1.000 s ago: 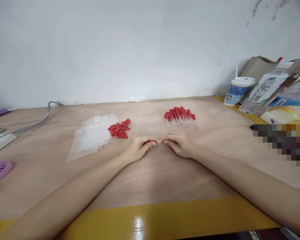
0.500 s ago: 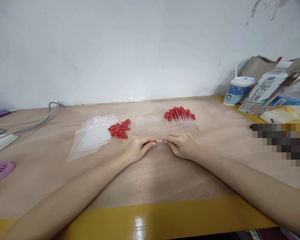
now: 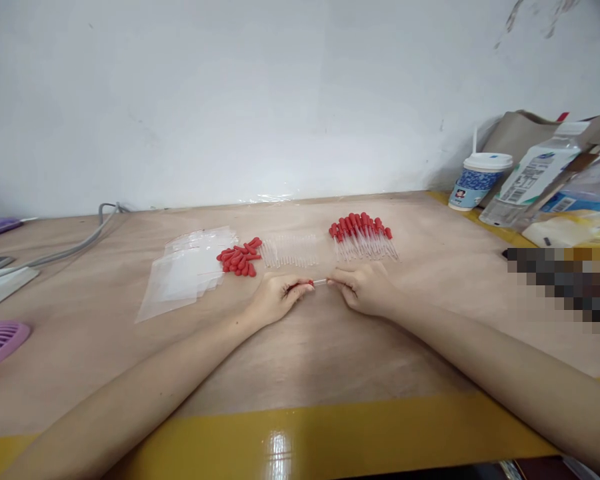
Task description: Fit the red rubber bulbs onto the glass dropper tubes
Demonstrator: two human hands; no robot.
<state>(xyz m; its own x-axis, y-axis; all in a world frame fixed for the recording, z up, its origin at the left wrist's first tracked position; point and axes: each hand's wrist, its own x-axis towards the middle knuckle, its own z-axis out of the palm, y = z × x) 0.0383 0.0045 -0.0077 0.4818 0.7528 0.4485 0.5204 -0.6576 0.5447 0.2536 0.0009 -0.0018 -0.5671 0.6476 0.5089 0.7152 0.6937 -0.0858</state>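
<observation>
My left hand (image 3: pixel 280 297) pinches a red rubber bulb (image 3: pixel 311 283), most of it hidden by the fingers. A clear dropper tube (image 3: pixel 321 282) reaches from the bulb's mouth to my right hand (image 3: pixel 363 288), whose fingertips grip its other end. Behind my left hand lies a heap of loose red bulbs (image 3: pixel 239 258). Next to that heap is a row of clear tubes (image 3: pixel 290 250) without bulbs. Farther right, several droppers (image 3: pixel 363 235) with red bulbs on them lie side by side, bulbs toward the wall.
Overlapping clear plastic bags (image 3: pixel 180 273) lie left of the bulbs. A grey cable (image 3: pixel 75 252) and a pink slatted object (image 3: pixel 3 343) are at the far left. At the back right stand a paper cup (image 3: pixel 475 181) with a straw and a leaning plastic bottle (image 3: pixel 535 175).
Both hands keep their grip on the bulb and tube, almost in the same place. The whole view has shifted very slightly.
</observation>
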